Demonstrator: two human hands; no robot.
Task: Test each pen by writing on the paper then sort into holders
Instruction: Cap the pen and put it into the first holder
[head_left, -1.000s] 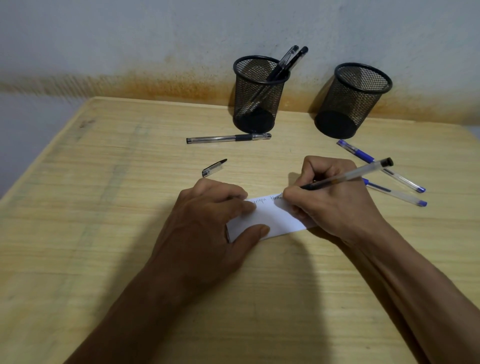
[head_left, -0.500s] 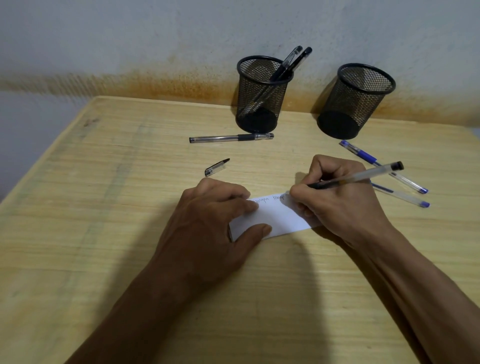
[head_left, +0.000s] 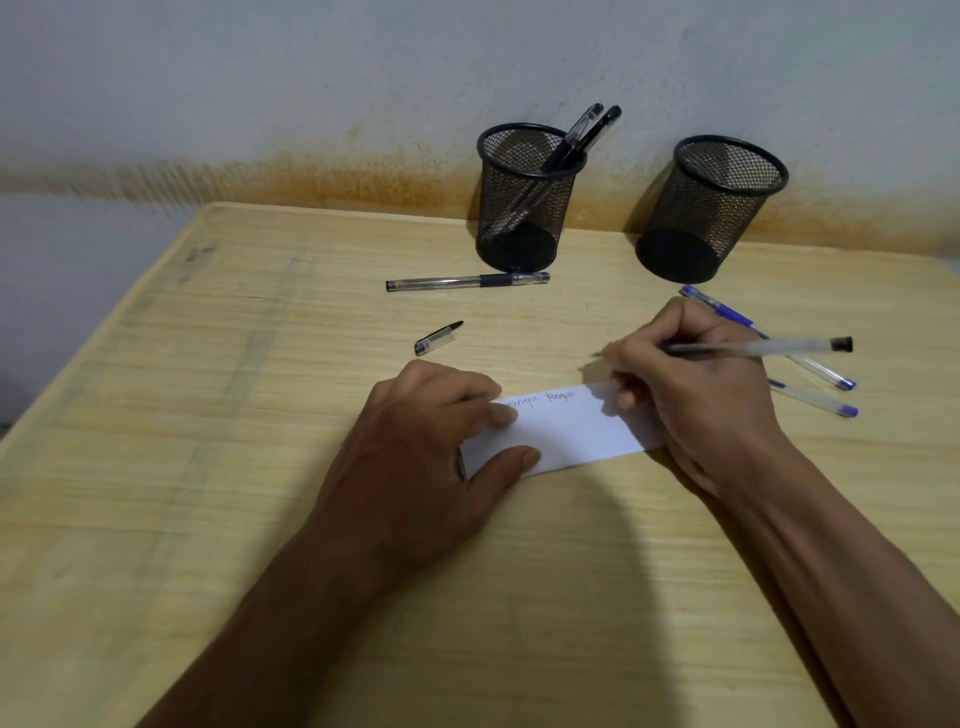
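A person's right hand (head_left: 696, 395) grips a clear pen (head_left: 763, 347) with its tip hidden behind the fingers at the right end of a white paper slip (head_left: 566, 431), while the left hand (head_left: 431, 441) pins the slip's left end to the wooden table (head_left: 208, 467), fingers and thumb lying flat on it. Behind stand two black mesh holders (the left holder (head_left: 527, 202) has two dark pens in it, the right holder (head_left: 711, 208) shows none); a capped pen (head_left: 467, 282), a loose cap (head_left: 438, 338) and two blue pens (head_left: 810, 384) lie on the table.

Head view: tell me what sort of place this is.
Probably a plain desk at home or in a study room: a light wooden table against a stained, pale painted wall, with two black mesh pen holders and a white paper slip.
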